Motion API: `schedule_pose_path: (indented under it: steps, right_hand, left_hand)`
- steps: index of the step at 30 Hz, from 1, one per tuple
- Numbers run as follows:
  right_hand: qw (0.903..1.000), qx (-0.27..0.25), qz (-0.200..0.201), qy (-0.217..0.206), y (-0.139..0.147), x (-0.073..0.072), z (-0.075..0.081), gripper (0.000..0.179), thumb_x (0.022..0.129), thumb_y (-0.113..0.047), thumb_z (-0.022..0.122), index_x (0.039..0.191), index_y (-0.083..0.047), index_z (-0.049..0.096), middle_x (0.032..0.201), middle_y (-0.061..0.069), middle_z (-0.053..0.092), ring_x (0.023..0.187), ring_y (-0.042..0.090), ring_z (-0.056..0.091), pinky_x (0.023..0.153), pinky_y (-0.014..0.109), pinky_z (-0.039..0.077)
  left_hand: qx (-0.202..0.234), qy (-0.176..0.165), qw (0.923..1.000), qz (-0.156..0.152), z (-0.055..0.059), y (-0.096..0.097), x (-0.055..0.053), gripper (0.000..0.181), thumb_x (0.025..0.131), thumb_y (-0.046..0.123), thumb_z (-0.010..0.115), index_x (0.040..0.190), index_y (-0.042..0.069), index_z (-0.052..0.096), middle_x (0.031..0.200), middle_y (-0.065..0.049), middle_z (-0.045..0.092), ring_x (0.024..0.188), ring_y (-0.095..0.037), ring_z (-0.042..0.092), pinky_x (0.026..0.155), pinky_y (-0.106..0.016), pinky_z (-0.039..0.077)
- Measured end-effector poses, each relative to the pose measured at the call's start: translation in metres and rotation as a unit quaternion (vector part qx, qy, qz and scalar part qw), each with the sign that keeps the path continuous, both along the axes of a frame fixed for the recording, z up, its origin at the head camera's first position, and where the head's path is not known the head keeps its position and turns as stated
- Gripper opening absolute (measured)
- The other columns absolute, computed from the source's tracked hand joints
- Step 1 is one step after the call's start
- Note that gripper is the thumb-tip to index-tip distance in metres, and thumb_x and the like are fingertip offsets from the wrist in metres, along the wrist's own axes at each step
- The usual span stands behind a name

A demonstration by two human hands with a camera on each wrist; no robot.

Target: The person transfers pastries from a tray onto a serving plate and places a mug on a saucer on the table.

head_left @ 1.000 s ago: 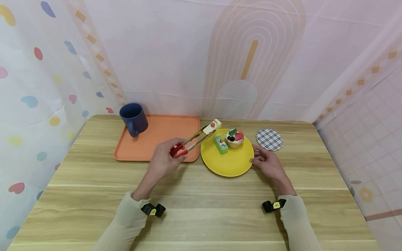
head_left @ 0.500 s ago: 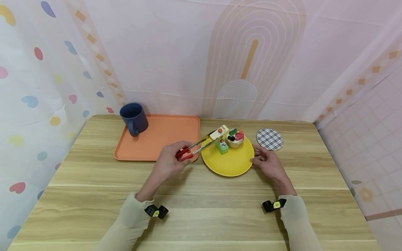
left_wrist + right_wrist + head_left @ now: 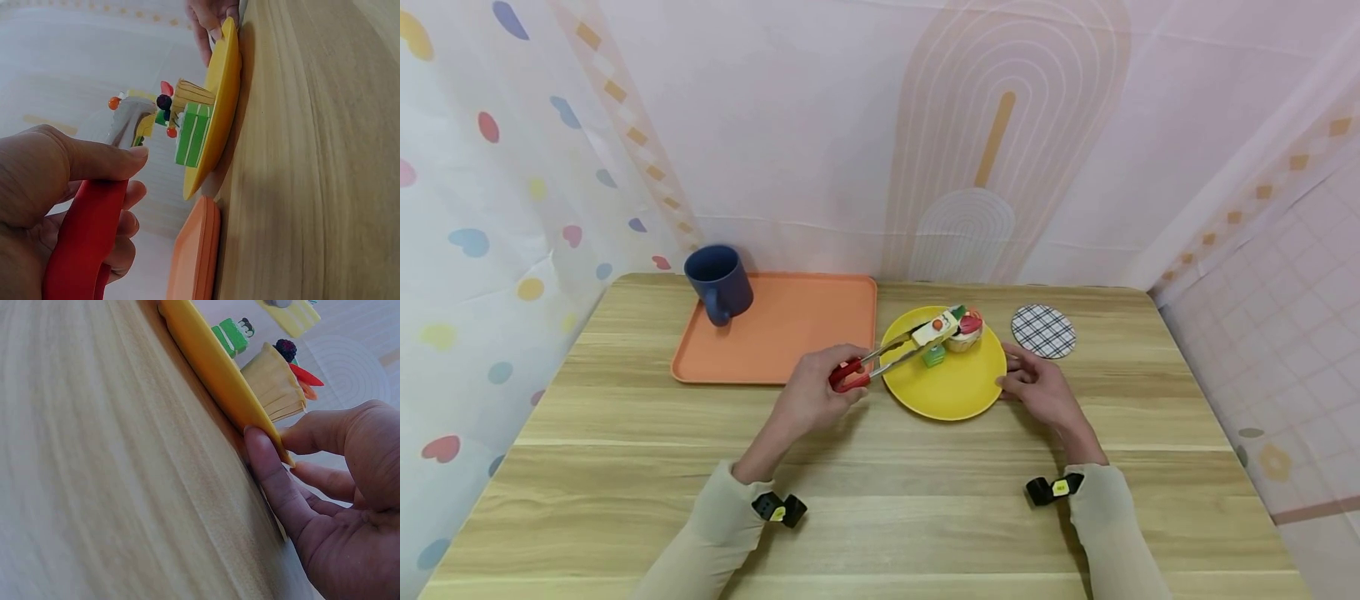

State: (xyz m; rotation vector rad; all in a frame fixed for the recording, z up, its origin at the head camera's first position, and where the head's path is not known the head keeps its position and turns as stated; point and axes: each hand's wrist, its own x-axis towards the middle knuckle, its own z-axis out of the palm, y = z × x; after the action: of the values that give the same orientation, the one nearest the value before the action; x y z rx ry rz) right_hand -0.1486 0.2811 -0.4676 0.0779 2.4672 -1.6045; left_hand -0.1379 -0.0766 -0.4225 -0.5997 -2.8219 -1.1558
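Observation:
My left hand [image 3: 815, 392] grips red-handled metal tongs [image 3: 850, 377]. Between their tips is a pale yellow cake slice [image 3: 934, 327] topped with an orange ball. In the left wrist view the slice hangs above the yellow plate [image 3: 226, 94], apart from it. On that plate sit a green layered cake slice [image 3: 194, 134] and a fruit tart [image 3: 967, 340] with red and dark fruit. In the head view the held slice partly covers both. My right hand [image 3: 1041, 392] pinches the plate's right rim, thumb and fingers on either side of it in the right wrist view.
An orange tray [image 3: 805, 308] lies left of the plate, with a dark blue mug [image 3: 718, 283] at its back left corner. A round checked coaster [image 3: 1043, 332] lies right of the plate. A patterned curtain [image 3: 820, 150] stands behind the wooden table [image 3: 895, 517].
My left hand has moved right with the tongs, bringing the pale yellow slice from the plate's back left edge to over its cakes. My right hand has stayed at the rim.

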Motion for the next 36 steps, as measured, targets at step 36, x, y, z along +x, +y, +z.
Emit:
schedule_pose_path:
  steps: [36]
  right_hand:
    - [1.0000,0.002,-0.003,-0.001,-0.0010,0.0005,0.0007,0.061,0.098,-0.003,0.064,0.155,-0.006,0.042,0.134,0.026,0.061,0.098,0.019,0.065,0.080,0.024,0.060]
  left_hand:
    - [-0.006,-0.051,0.9974,-0.050,-0.0094,0.0103,0.0044,0.045,0.082,0.001,0.081,0.125,0.015,0.071,0.116,-0.005,0.073,0.093,-0.020,0.062,0.083,-0.037,0.055]
